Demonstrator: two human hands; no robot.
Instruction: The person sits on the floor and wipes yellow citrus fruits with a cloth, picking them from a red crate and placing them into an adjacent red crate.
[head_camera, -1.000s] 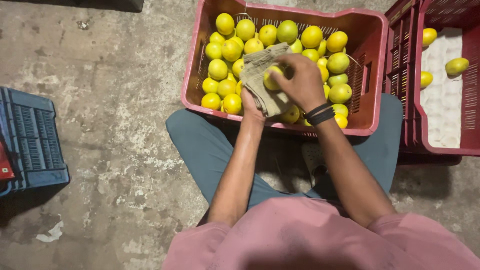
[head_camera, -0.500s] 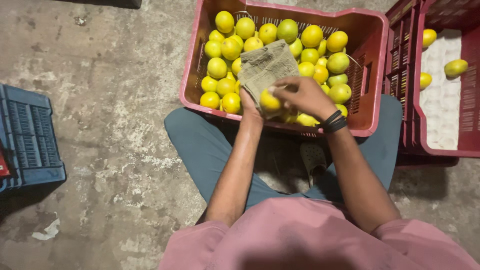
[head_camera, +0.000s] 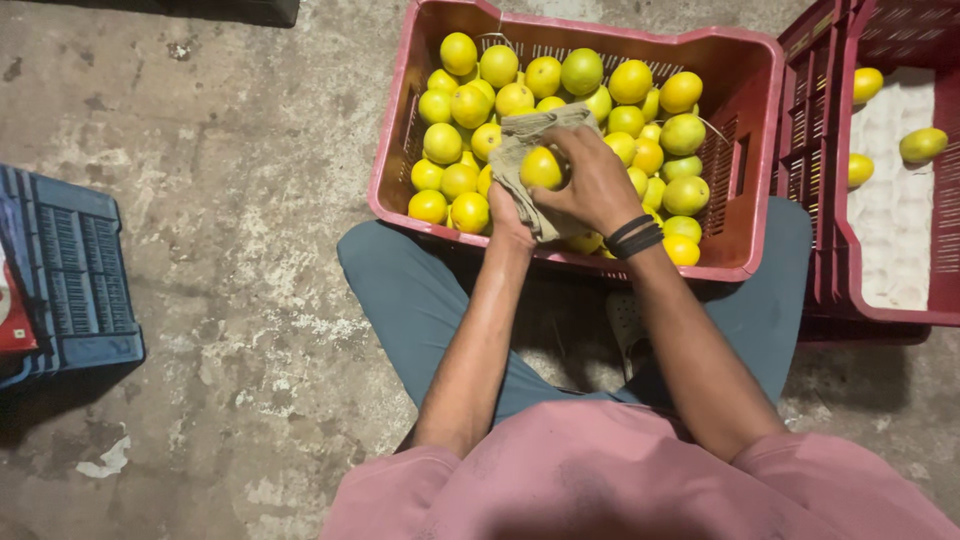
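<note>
A rough, stained concrete floor (head_camera: 200, 300) fills the left of the frame, with a blue slatted plastic crate (head_camera: 60, 275) at the left edge. At upper centre, over a red plastic crate (head_camera: 740, 200) of yellow and green citrus fruit (head_camera: 680, 135), the left hand (head_camera: 510, 220) grips a crumpled beige cloth (head_camera: 515, 150). The right hand (head_camera: 595, 185) curls its fingers around one round yellow fruit (head_camera: 540, 168), pressed against that cloth.

Left hand (head_camera: 512, 215) cupped upward; right hand (head_camera: 590, 185) curled, grip closed.

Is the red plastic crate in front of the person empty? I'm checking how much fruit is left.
No, the red plastic crate holds many round yellow and green citrus fruits.
</note>
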